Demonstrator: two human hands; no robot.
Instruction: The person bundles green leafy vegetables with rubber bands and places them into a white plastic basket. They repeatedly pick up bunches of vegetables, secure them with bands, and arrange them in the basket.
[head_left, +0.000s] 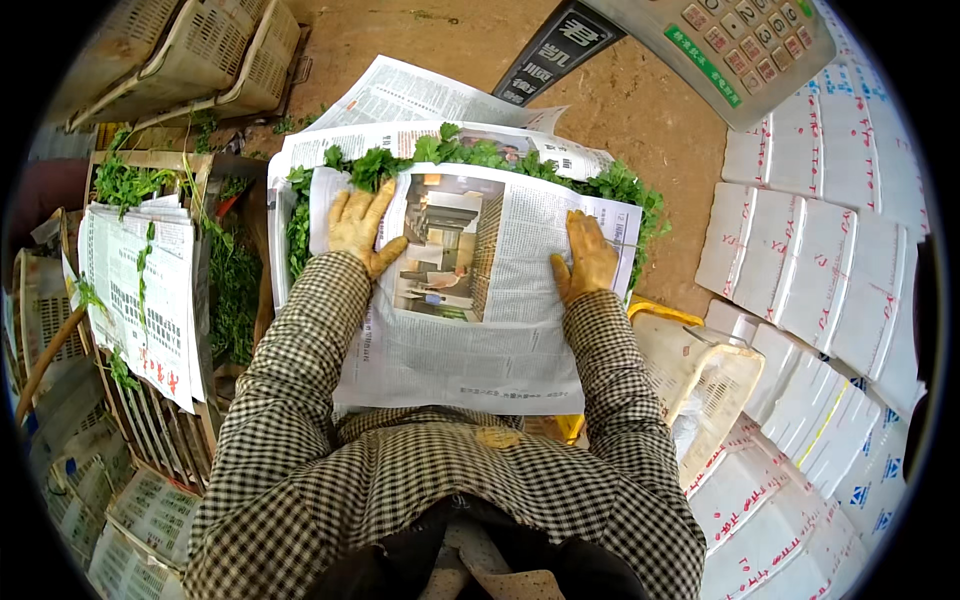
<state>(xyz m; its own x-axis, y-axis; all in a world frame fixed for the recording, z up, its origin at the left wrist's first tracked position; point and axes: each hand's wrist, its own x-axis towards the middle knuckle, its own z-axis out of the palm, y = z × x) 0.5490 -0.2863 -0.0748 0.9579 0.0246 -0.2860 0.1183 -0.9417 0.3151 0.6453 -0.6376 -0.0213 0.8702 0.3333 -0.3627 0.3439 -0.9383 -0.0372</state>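
Observation:
A newspaper sheet (536, 292) with a large colour photo lies over bunches of leafy green herbs (480, 152), probably coriander or celery leaf. The leaves stick out along the sheet's far edge and both sides. More newspaper (334, 142) lines the container beneath, whose walls are mostly hidden. My left hand (365, 229) rests palm down on the sheet's left part, thumb spread, fingertips near the leaves. On the right part lies my right hand (589, 255), also palm down with its thumb apart. Neither hand grips anything. The sheet's near edge hangs towards my checked jacket (465, 457).
Plastic crates (195, 60) stand at the upper left. A wooden slatted frame (154, 431) at left carries stacked newspapers (139, 292), with greens (232, 292) beside it. A weighing scale's keypad unit (739, 45) overhangs the top right. White foam boxes (795, 255) and a pale crate (709, 412) line the right.

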